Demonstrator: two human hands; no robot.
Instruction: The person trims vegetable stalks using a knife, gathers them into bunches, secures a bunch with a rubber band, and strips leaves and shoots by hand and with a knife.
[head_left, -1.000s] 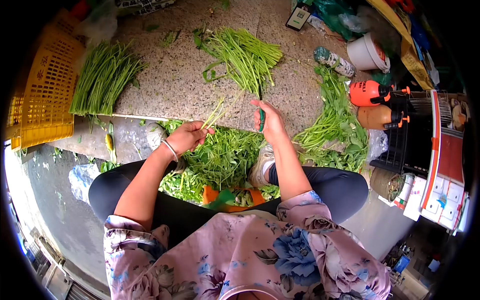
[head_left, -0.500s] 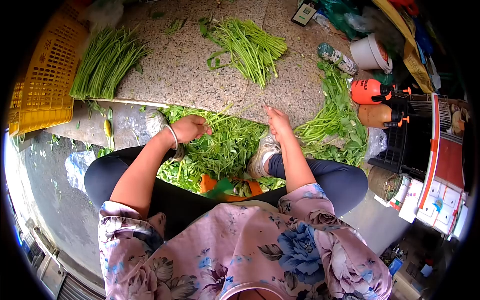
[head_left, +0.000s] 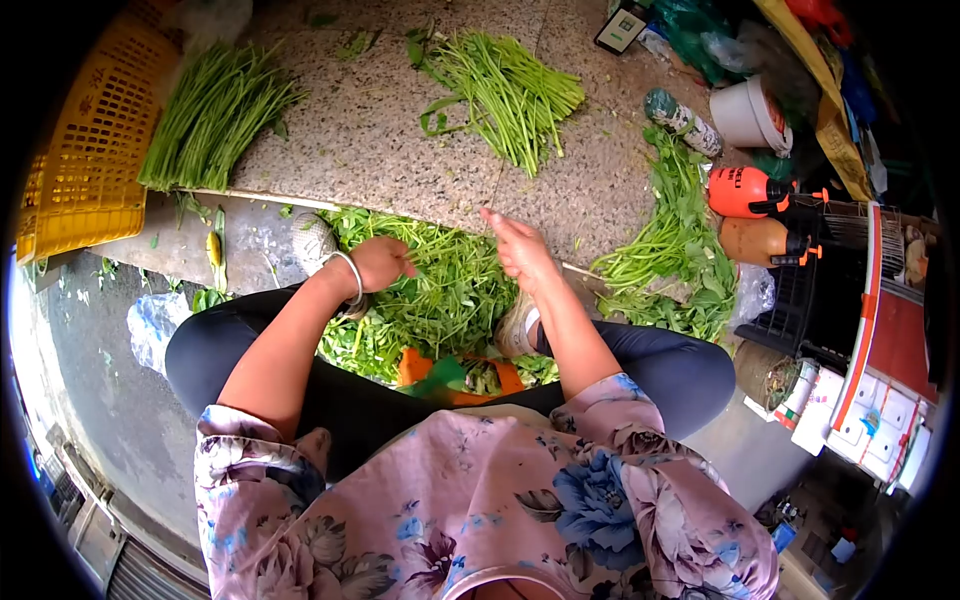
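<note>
My left hand (head_left: pixel 380 264), with a bangle at the wrist, is closed over the heap of leafy greens (head_left: pixel 445 290); whatever it holds cannot be told from the greens behind. To its right, my right hand (head_left: pixel 520 252) is at the stone slab's front edge, its index finger extended and the other fingers curled; what they hold is hidden. Beyond both hands, a loose pile of light green stems (head_left: pixel 505 95) lies on the stone slab (head_left: pixel 370 150). A neater bundle of darker stems (head_left: pixel 215 120) is at the slab's left end.
A yellow crate (head_left: pixel 95 140) stands at the left. On the right are more leafy greens (head_left: pixel 675 260), a white bucket (head_left: pixel 745 115), a red spray bottle (head_left: pixel 737 190), an orange one (head_left: pixel 752 240) and a patterned cylinder (head_left: pixel 682 122). A device with a screen (head_left: pixel 622 28) lies at the back.
The pale stems that showed in my left hand are no longer distinguishable. My right hand has moved left and away from the stem pile, and the green-handled tool in it is now out of sight.
</note>
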